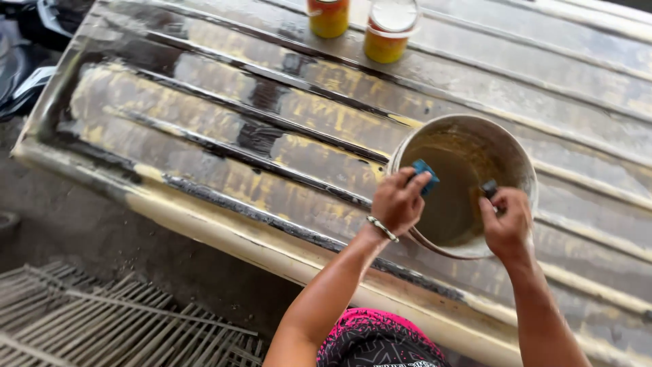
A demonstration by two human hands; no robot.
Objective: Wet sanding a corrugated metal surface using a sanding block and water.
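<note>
A white bucket of muddy brown water stands on a wet, ribbed metal panel. My left hand is shut on a small blue block, held over the bucket's left rim. Over the right side of the bucket my right hand pinches a small dark piece. A metal bangle circles my left wrist.
Two jars of yellow-orange liquid stand at the panel's far edge. A metal grille lies on the ground at lower left. Dark objects sit beyond the panel's left end. The panel's cream near edge runs diagonally below my arms.
</note>
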